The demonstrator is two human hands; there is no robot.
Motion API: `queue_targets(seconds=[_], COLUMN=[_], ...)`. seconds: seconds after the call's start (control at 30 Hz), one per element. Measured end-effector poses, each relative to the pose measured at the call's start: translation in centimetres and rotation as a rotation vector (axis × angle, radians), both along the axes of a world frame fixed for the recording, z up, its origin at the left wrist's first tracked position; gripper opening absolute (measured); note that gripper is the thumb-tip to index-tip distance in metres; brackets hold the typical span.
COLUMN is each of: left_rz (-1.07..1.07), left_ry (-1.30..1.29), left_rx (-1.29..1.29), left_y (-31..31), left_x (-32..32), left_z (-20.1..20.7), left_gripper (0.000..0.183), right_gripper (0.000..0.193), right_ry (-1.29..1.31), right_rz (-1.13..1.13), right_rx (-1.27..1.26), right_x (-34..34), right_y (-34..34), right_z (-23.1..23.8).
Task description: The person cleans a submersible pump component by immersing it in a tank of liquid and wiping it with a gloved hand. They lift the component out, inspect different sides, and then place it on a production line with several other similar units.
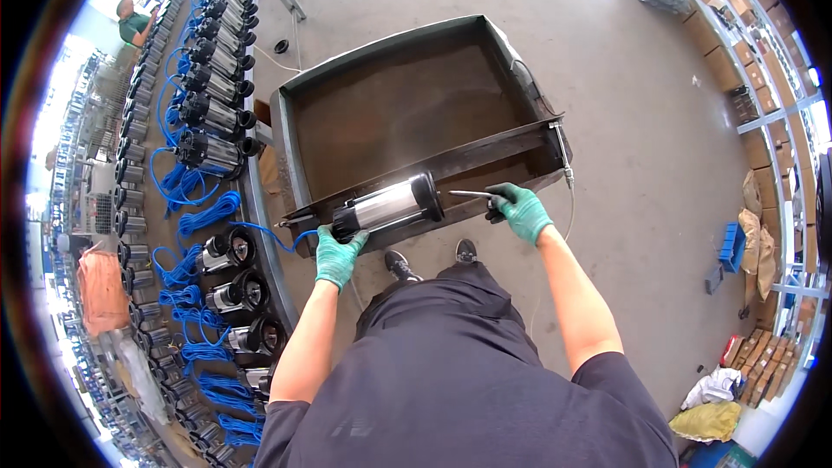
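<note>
An electric pump [386, 206] with a silver cylindrical body and black ends lies on its side across the front beams of a dark metal tank [301, 143]. My gloved left hand [338, 256] grips the pump's left end, thumb on the near side. From that end a blue cable [270, 235] runs left to the bench. In my gloved right hand [522, 212] is a slim grey rod-like tool [469, 194], pointing left toward the pump's right end. A small gap seems to separate its tip from the pump. The tool's rear part is hidden in my fingers.
Left of me, a long bench [267, 256] carries rows of similar pumps [211, 152] and coiled blue cables [211, 213]. A thin hose [572, 199] hangs at the tank's right corner. Shelves with cartons [754, 134] line the far right. Another person [133, 24] stands far left.
</note>
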State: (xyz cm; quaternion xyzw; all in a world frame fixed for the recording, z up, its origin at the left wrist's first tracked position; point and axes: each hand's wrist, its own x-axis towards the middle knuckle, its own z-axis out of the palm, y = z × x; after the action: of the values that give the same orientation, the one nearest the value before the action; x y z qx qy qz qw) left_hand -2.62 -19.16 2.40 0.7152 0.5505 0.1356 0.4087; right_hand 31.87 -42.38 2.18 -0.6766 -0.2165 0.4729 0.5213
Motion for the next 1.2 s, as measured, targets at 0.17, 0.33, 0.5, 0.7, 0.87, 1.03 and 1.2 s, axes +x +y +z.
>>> queue_targets(seconds=[0.17,0.33,0.5,0.7,0.87,1.03,1.2], left_rz=[0.02,0.041,0.055,0.047,0.046,0.046,0.037], left_ry=[-0.086,-0.111,-0.123,-0.173,-0.113,-0.093,-0.1], left_rx=[-0.039,-0.063,-0.072,-0.093,-0.095,-0.113,-0.105], left_y=[0.5,0.0,-0.1,0.4,0.3,0.4,0.1], left_x=[-0.6,0.1,0.4,0.0,0.1,0.0,0.1], left_z=[-1.9,-1.0,-0.8,-1.8,-1.4,-1.2,-0.6], left_gripper=[0.069,0.067,0.065,0.067,0.072,0.074,0.075], right_gripper=[0.021,0.022,0.021,0.038,0.042,0.033,0.034], right_ry=[-0.227,-0.274,-0.067,0.008,-0.146,0.307,0.451], right_rz=[0.123,0.231,0.281,0.148,0.052,-0.091,-0.216], right_rx=[-0.03,0.034,-0.077,-0.184,-0.122,-0.187,-0.068], right_x=[-1.0,-0.4,1.1,0.2,-0.9,-1.1,-2.0], right_y=[3.3,4.6,5.4,6.2,6.6,6.8,7.2], right_z=[0.6,0.9,0.2,-0.5,-2.7,-2.0,-0.4])
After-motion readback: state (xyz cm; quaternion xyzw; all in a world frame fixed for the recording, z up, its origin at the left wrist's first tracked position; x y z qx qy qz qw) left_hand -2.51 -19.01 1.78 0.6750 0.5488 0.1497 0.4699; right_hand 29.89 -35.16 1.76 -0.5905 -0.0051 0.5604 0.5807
